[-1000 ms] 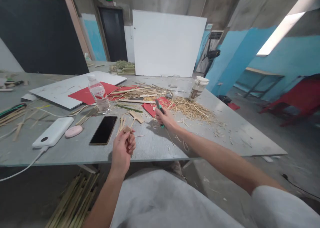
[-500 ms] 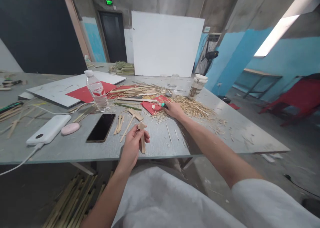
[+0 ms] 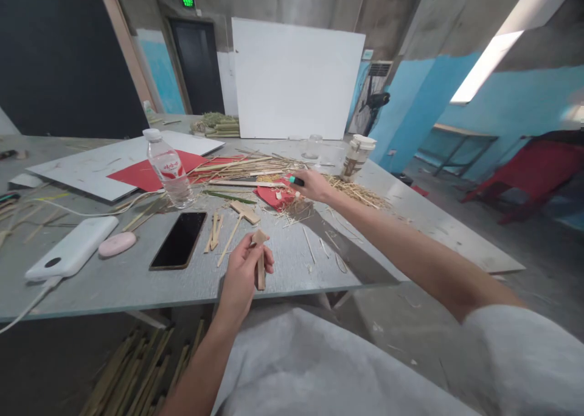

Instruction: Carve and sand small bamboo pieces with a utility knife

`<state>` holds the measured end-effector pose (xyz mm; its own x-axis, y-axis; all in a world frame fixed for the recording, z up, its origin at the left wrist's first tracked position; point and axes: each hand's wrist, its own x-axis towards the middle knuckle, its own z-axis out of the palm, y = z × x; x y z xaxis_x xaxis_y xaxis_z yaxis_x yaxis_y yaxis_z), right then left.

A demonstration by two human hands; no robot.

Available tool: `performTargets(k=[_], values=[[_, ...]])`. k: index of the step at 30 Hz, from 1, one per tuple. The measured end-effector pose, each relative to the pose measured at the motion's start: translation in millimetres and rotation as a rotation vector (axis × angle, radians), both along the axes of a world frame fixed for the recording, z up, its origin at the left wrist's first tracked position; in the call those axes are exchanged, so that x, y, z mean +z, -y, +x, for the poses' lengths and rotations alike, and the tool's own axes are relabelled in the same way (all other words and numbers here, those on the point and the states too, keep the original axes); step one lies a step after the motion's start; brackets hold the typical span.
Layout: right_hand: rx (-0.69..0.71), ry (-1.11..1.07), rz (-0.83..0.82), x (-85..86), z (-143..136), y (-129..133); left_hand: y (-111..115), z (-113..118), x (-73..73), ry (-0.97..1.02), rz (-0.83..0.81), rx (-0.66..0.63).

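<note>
Across your littered bench [image 3: 285, 282], your right hand [image 3: 314, 186] has reached farther from the front edge, grasping a green-ended tool [image 3: 296, 180] (mostly hidden), well apart from the wooden piece [image 3: 260, 238] your left hand [image 3: 244, 263] pinches near that edge.

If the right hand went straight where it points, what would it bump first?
Ahead of the right hand, probably the long thin sticks. It might brush the small red paper first; how high the hand is isn't clear.
</note>
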<state>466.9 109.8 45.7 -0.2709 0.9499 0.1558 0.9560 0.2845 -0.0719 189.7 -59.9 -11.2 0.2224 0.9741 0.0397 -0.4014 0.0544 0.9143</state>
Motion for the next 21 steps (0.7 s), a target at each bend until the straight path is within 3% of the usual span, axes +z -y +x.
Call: performTargets(k=[4,7,13,17,21], values=[[0.236,0.035,-0.164,-0.2,-3,38,0,0,-1.8,-0.001,0.006,-0.015],[0.277,0.044,-0.195,-14.2,-6,56,-1,0,-4.1,0.009,0.018,0.007],[0.283,-0.041,-0.266,-24.5,-10,48,1,1,-2.4,0.053,-0.012,0.054],[0.275,-0.271,-0.292,-20.7,-10,48,0,1,1.4,0.096,-0.025,0.075],[0.243,-0.647,-0.335,-13.1,-17,64,-3,0,5.3,0.084,-0.004,0.073]])
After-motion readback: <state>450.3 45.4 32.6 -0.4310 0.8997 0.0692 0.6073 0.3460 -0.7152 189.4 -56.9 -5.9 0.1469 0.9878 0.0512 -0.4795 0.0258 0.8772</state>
